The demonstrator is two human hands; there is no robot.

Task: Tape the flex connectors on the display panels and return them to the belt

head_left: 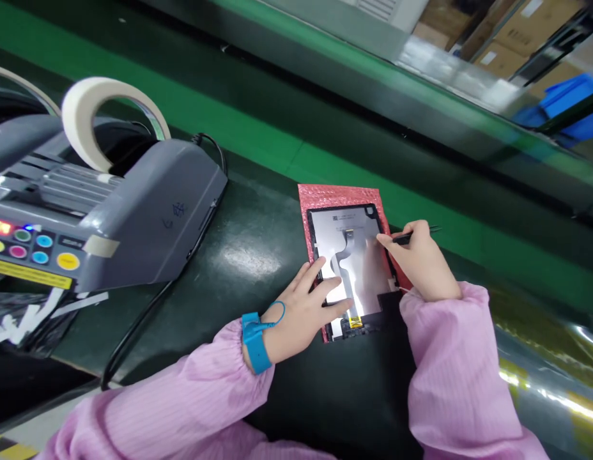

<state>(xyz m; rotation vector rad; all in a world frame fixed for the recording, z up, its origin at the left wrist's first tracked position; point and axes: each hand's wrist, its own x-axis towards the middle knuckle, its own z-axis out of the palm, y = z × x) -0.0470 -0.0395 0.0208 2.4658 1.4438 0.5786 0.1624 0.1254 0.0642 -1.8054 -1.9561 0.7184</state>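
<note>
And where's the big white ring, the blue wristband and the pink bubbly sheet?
White ring (77, 121), head view: its left side.
Blue wristband (257, 352), head view: the band's lower part.
Pink bubbly sheet (339, 195), head view: its top strip.

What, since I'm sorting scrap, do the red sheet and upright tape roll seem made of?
Red sheet: likely plastic bubble wrap, glossy, from its small shiny bumps. Tape roll: matte cream, perhaps paper, judging by its dull side; plastic is possible.
</note>
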